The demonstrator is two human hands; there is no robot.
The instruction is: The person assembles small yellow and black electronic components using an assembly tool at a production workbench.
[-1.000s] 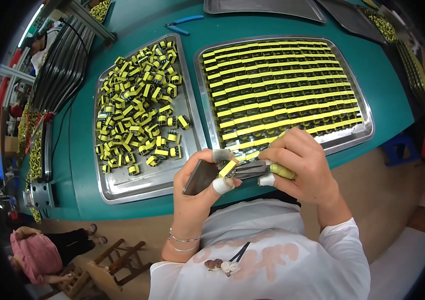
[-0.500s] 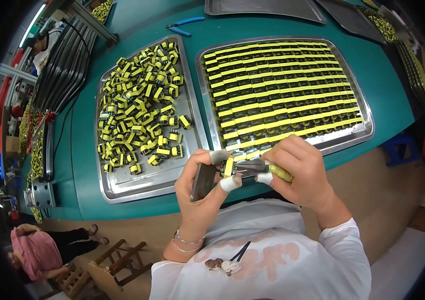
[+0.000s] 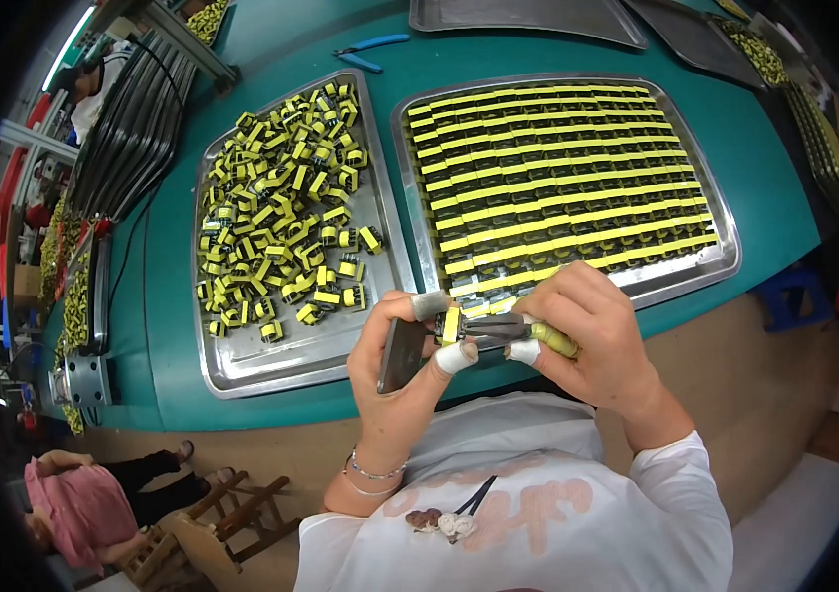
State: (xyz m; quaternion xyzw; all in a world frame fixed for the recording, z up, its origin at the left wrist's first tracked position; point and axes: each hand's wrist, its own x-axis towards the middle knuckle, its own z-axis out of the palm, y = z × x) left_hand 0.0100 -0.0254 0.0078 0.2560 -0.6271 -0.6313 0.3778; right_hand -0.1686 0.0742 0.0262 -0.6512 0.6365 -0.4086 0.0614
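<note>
Between the taped thumb and finger of my left hand (image 3: 380, 414) is a small yellow-and-black transformer (image 3: 452, 325). The same hand also grips a dark flat block (image 3: 401, 355) against the palm. My right hand (image 3: 597, 340) is closed around tweezers (image 3: 496, 328) with dark metal tips and a yellow wrapped grip. Their tips meet the right side of the transformer, though the exact contact is too small to make out. Both hands are just in front of a metal tray (image 3: 681, 279) of transformers in neat rows.
A second metal tray (image 3: 271, 370) on the left carries a loose heap of transformers (image 3: 281, 207). Blue-handled pliers (image 3: 370, 44) lie behind it on the green table (image 3: 173, 335). More trays (image 3: 528, 18) line the far edge. A person in pink (image 3: 79, 508) is at lower left, near wooden stools (image 3: 232, 523).
My hands stay nearly in place with the transformer held; the tweezers' tips have shifted slightly against it. The view has moved a little, and the person in pink has shifted slightly.
</note>
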